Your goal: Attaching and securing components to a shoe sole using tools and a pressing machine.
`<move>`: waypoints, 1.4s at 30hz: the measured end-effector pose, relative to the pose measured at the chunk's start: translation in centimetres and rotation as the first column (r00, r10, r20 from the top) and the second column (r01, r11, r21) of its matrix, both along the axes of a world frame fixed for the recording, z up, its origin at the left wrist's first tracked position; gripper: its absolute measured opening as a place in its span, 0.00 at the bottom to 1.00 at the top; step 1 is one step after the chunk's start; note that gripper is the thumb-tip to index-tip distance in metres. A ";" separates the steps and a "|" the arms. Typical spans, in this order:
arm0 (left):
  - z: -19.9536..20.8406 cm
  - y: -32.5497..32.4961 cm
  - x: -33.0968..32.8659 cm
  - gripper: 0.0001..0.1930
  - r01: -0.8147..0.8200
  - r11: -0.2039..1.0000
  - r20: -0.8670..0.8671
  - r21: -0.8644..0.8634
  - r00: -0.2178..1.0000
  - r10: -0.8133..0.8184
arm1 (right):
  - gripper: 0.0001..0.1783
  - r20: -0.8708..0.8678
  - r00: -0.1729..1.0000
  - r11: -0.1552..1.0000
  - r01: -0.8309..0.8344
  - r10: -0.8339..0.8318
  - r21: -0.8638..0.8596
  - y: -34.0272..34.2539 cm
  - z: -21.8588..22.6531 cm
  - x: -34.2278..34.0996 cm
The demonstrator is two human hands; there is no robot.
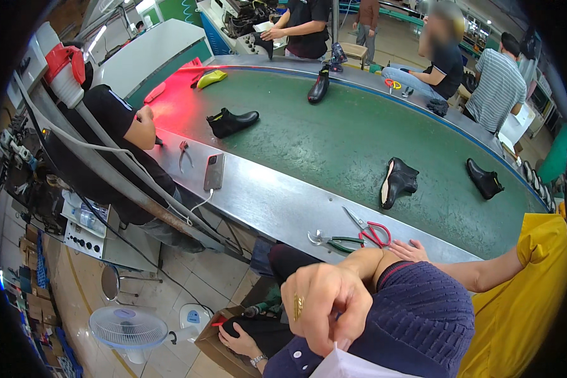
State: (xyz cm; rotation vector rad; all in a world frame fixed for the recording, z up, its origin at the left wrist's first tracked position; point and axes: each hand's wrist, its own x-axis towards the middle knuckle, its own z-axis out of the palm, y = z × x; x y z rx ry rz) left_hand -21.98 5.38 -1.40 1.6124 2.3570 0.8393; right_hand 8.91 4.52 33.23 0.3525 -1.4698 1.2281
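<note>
Close in front, my right hand (324, 305), with a gold ring, is closed in a pinch on the edge of a thin white sheet-like piece (353, 365). Its kind is cut off by the lower rim. Low on the left, my left hand (240, 343), a watch at its wrist, lies with fingers extended over a black surface (268, 337), perhaps a trouser leg. On the metal ledge beyond my right hand are red-handled scissors (368, 228) and green-handled pliers (340, 240). A black ankle boot (398, 183) lies past them on the green belt.
A co-worker's hand (411, 251) rests on the ledge, its arm coming from a yellow sleeve (542, 236). More black boots (233, 123) lie along the belt (296, 148). Leftward are a phone (214, 171), red-handled pliers (184, 154), a fan (129, 327) and a cardboard box (215, 349).
</note>
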 end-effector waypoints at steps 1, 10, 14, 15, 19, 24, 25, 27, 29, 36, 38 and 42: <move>-0.2 0.0 -0.2 0.28 -0.004 1.000 -0.007 -0.009 1.000 0.004 | 0.08 -0.015 0.999 0.999 0.038 -0.039 -0.030 -0.1 0.3 0.1; -0.2 0.6 0.5 0.28 0.043 0.999 0.023 0.026 0.999 -0.044 | 0.07 -0.110 0.990 0.993 0.083 -0.093 -0.088 -0.1 2.1 0.4; -0.3 0.7 0.4 0.28 0.053 0.998 0.063 0.028 0.997 -0.054 | 0.08 -0.086 0.993 0.991 0.065 -0.076 -0.121 -0.3 1.6 0.7; -0.3 0.6 0.3 0.28 0.058 0.998 0.069 0.021 0.996 -0.059 | 0.08 -0.079 0.994 0.991 0.068 -0.077 -0.111 -0.4 1.3 0.8; 0.2 0.0 -0.2 0.29 0.086 0.996 -0.011 0.012 0.996 -0.086 | 0.13 0.076 0.983 0.886 0.185 -0.169 -0.426 -0.3 -1.9 1.1; 0.3 0.1 0.3 0.30 0.052 0.999 0.003 -0.012 0.999 -0.052 | 0.13 0.452 0.879 0.583 0.448 -0.150 -0.678 1.0 -11.2 -0.3; 0.2 0.2 0.4 0.30 0.054 0.998 -0.006 -0.026 0.998 -0.055 | 0.14 0.545 0.825 0.540 0.530 -0.149 -0.654 0.9 -13.8 -0.5; 0.2 0.3 0.3 0.30 0.054 0.998 -0.023 -0.043 0.998 -0.055 | 0.14 0.698 0.710 0.493 0.641 -0.091 -0.588 0.1 -19.0 -0.7; 1.1 0.4 0.8 0.30 0.054 0.997 -0.022 -0.056 0.998 -0.055 | 0.14 0.880 0.453 0.492 0.805 -0.146 -0.332 -0.8 -22.3 -0.3; 0.4 0.9 0.5 0.28 0.051 0.997 -0.054 -0.051 0.997 -0.053 | 0.16 0.960 0.194 0.433 0.897 -0.202 -0.090 -1.5 -31.5 2.2; 0.8 1.0 0.8 0.28 0.050 0.997 -0.048 -0.055 0.997 -0.052 | 0.16 0.941 0.333 0.390 0.861 0.052 -0.326 -0.6 -30.8 3.1; 0.8 1.2 0.9 0.27 0.057 0.996 -0.039 -0.065 0.997 -0.060 | 0.16 0.908 0.403 0.350 0.839 0.116 -0.417 -0.3 -30.2 3.0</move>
